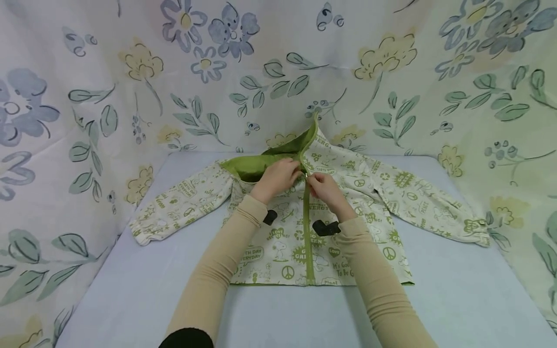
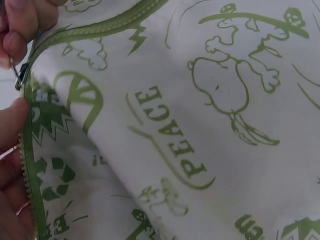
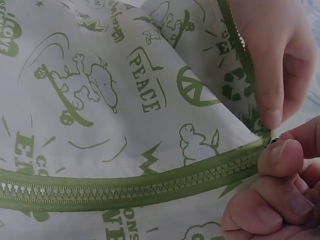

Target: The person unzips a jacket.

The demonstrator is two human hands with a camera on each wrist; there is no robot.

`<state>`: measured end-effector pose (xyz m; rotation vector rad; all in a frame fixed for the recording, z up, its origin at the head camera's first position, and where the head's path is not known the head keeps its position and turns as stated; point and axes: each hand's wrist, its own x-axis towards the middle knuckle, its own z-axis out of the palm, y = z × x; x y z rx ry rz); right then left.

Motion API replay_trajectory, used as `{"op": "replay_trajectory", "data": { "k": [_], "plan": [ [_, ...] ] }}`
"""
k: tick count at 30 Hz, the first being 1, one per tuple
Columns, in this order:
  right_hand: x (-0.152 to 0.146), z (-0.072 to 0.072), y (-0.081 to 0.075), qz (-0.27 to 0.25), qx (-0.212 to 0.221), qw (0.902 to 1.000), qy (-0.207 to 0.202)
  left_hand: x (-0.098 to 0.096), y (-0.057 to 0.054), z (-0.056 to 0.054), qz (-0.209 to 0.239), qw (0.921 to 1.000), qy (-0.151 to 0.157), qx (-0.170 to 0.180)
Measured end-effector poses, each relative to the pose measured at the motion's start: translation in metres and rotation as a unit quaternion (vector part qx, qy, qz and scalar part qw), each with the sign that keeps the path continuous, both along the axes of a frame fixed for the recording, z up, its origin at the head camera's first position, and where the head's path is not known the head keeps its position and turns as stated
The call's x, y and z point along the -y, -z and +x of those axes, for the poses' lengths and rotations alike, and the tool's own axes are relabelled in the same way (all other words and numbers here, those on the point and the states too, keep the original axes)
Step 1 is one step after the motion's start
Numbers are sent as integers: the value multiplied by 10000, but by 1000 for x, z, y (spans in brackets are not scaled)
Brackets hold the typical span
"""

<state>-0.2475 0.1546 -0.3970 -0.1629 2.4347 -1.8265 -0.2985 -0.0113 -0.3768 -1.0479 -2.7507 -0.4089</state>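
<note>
A white jacket with green print and green lining lies front up, sleeves spread. Its green zipper is closed from the hem to the upper chest; above the slider its two sides part. My right hand pinches the small metal pull tab, as the right wrist view shows between thumb and forefinger. Just beside it, my left hand pinches the open zipper edge at the slider, thumb on the tape in the left wrist view. The collar stands up on the right and folds open on the left.
The jacket lies on a pale table. Behind and at the sides hangs a floral curtain. One sleeve reaches left, the other right. Black wrist-camera pieces show at both wrists.
</note>
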Motion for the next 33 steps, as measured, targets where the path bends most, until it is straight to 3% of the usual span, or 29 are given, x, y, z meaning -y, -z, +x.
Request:
{"op": "replay_trajectory", "data": {
  "k": [10,19,24,33],
  "plan": [
    [5,0,13,-172,125,9998,60,8,1,-5,549,9958,-6,727],
    [6,2,27,-23,65,9999,101,13,-6,-9,686,9944,-35,801],
    [6,3,35,-232,170,9995,125,16,-10,-9,845,9930,-57,829],
    [6,6,37,-194,268,9994,67,19,-9,-9,863,9930,-240,774]
  ]
}}
